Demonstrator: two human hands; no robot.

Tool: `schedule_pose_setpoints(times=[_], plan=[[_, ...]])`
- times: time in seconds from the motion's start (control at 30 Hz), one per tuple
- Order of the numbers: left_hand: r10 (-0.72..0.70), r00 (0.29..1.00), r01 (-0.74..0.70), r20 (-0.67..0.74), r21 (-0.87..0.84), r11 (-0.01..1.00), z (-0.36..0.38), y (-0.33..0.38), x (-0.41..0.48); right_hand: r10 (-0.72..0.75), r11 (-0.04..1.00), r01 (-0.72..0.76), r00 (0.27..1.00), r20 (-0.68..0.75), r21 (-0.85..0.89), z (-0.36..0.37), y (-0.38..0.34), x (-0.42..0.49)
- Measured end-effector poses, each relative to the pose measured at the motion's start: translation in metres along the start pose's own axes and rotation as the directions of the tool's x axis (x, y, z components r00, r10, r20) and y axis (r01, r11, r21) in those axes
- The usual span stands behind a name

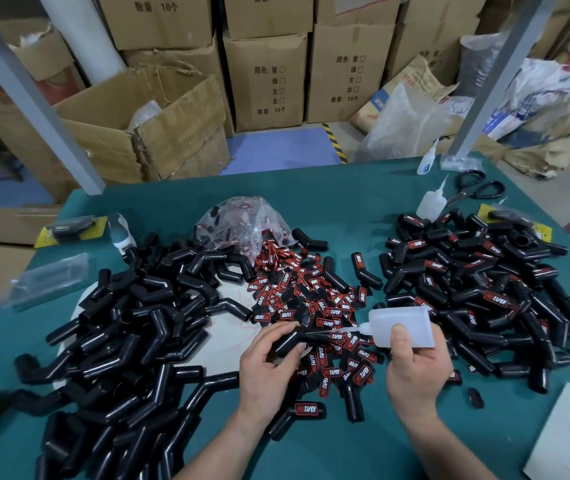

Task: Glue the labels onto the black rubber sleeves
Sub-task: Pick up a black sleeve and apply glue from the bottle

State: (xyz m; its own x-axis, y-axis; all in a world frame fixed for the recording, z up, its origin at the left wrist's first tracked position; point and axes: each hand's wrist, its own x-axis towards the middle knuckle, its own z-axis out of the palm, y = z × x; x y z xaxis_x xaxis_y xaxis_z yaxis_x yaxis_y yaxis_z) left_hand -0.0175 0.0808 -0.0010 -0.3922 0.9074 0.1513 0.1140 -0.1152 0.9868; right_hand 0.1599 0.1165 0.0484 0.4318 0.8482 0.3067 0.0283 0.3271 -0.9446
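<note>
My left hand point(269, 365) grips a bent black rubber sleeve point(292, 339) above the table's middle. My right hand point(415, 368) holds a translucent glue bottle point(403, 325) on its side, its thin needle tip pointing left and touching the sleeve's upper arm. Under both hands lies a heap of red-and-black labels point(297, 292) spilling from a clear plastic bag point(242, 223). A big pile of unlabelled sleeves point(131, 327) fills the left side. Sleeves bearing labels point(477, 282) are piled at the right. One labelled sleeve point(297, 415) lies near my left wrist.
Two more glue bottles point(432, 200) point(427, 161) and black-handled scissors point(477, 188) stand at the back right of the green table point(346, 195). A white sheet point(567, 441) lies at the front right. Packaged items point(69, 228) sit at the left edge. Cardboard boxes point(266, 81) stand behind.
</note>
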Motion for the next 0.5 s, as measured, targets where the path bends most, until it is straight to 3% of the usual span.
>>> schedule_pose_setpoints(times=[0.5], plan=[[0.027,1.000,-0.027,-0.005,0.020,0.999,0.0009,-0.0021,0.0005,0.005,1.000,-0.006,1.000,-0.027,-0.030,-0.0031,0.0077,0.0005]])
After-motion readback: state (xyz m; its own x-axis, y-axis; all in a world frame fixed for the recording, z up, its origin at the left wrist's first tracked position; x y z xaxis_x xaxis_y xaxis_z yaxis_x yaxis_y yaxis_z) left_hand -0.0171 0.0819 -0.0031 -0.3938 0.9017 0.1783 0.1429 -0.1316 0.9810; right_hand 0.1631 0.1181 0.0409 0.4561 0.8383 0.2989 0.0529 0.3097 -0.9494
